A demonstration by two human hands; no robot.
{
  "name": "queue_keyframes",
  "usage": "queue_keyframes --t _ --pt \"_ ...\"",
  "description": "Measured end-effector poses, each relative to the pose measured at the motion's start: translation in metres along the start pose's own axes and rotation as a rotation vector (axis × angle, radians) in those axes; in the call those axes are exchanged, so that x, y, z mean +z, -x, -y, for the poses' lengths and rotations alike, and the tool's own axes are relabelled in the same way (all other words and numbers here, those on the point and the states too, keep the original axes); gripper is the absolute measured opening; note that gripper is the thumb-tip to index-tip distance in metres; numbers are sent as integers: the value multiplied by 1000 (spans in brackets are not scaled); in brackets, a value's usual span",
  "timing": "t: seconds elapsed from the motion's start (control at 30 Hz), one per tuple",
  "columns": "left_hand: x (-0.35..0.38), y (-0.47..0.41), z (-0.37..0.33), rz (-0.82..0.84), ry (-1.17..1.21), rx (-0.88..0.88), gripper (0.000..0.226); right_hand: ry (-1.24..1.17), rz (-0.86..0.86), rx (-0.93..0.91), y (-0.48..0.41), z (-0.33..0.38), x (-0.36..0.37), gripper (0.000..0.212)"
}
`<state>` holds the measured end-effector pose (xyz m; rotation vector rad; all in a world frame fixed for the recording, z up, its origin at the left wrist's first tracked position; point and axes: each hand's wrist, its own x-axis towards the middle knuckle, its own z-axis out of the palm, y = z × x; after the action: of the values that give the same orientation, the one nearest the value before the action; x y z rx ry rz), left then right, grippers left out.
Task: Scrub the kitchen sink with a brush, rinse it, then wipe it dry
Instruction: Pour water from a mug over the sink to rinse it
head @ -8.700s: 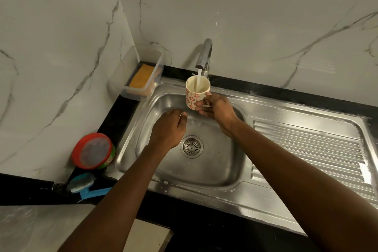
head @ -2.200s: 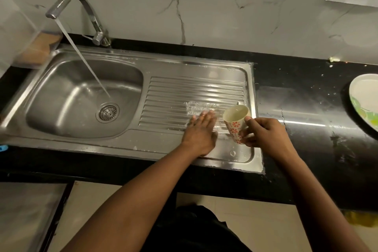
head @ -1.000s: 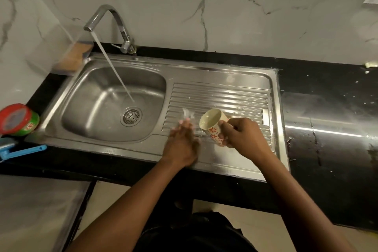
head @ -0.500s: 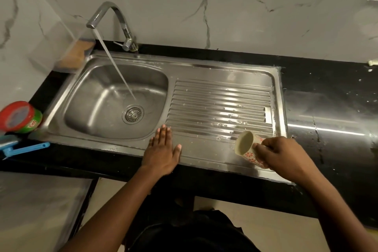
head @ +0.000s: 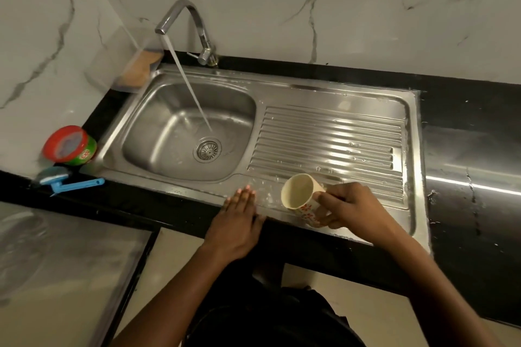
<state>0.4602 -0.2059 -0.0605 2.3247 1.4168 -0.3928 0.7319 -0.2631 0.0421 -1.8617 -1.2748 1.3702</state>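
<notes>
The right hand [head: 348, 205] grips a tipped cream floral mug [head: 298, 191], now back beside the flat left hand [head: 239, 217] at the steel sink's [head: 338, 93] six o'clock. Rinsing likely continues.

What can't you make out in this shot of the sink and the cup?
All in the head view:
Handle of the cup: covered by the right hand.
Label on the red-lidded tub: too small and blurred to read.
Underside of the brush: turned down against the counter.
Part of the sink rim: hidden under the left hand.
Orange block in the clear container: blurred by its wall.
</notes>
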Motion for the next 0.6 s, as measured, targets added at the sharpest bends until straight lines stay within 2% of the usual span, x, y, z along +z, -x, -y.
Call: queue_keyframes --t 0.1,0.17,0.27,0.37,0.47,0.6 --pt "-6 6 32 -16 3 -91 72 -121 4 91 9 -7 -16 29" --pt "-10 7 47 -2 0 -119 72 -56 0 103 17 -11 -28 30" --pt "-13 5 49 29 11 -80 75 168 -20 104 32 -13 -48 33" --pt "-9 6 24 68 12 125 74 399 -43 99 42 -14 -60 36" --pt "1 4 -18 104 -29 370 73 470 -72 89 47 -15 -63 35" --pt "13 -7 -66 100 -59 531 72 545 -52 89 45 -12 -55 43"
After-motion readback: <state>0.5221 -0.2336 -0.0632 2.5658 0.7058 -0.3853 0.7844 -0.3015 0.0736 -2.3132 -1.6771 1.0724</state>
